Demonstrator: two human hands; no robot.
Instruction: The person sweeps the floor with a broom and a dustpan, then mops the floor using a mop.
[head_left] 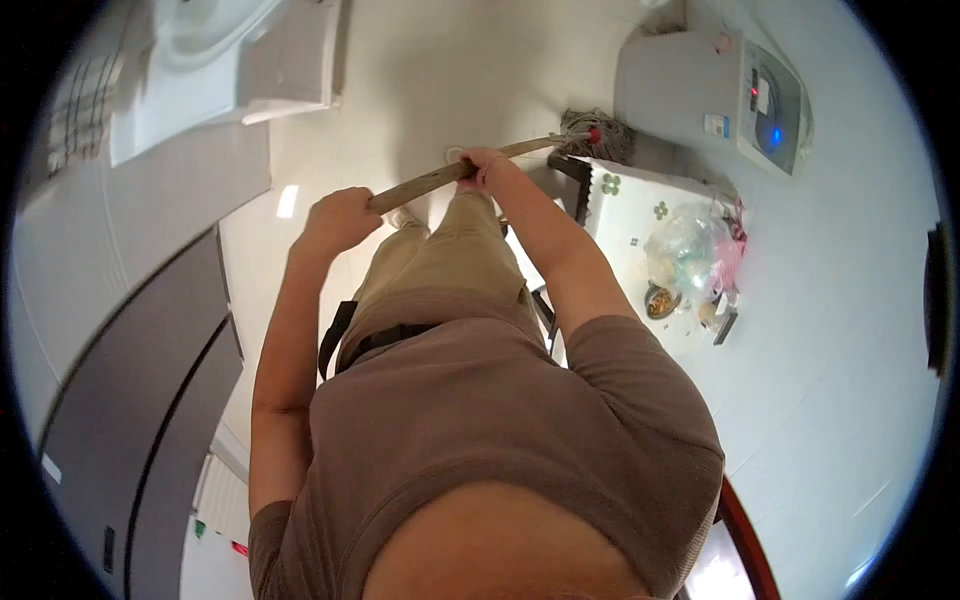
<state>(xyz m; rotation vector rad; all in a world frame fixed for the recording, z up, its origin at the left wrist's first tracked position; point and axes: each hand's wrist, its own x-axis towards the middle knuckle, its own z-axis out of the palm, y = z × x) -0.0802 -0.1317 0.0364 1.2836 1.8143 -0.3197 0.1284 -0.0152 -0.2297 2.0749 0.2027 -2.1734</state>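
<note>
A mop (425,186) with a wooden handle slants across in front of me. Its stringy grey head (608,138), with a red piece at the joint, rests on the floor beside the washing machine. My left hand (342,218) is closed around the top end of the handle. Farther down the handle, my right hand (482,168) grips it with fingers wrapped round. The fingers of both hands are partly hidden by the backs of the hands.
A washing machine (680,90) with lit lights stands at the upper right. Below it, a white table (625,215) holds plastic bags (690,245) and a small bowl of food (660,301). At upper left is a white washbasin (205,30); grey doors (140,390) line the left.
</note>
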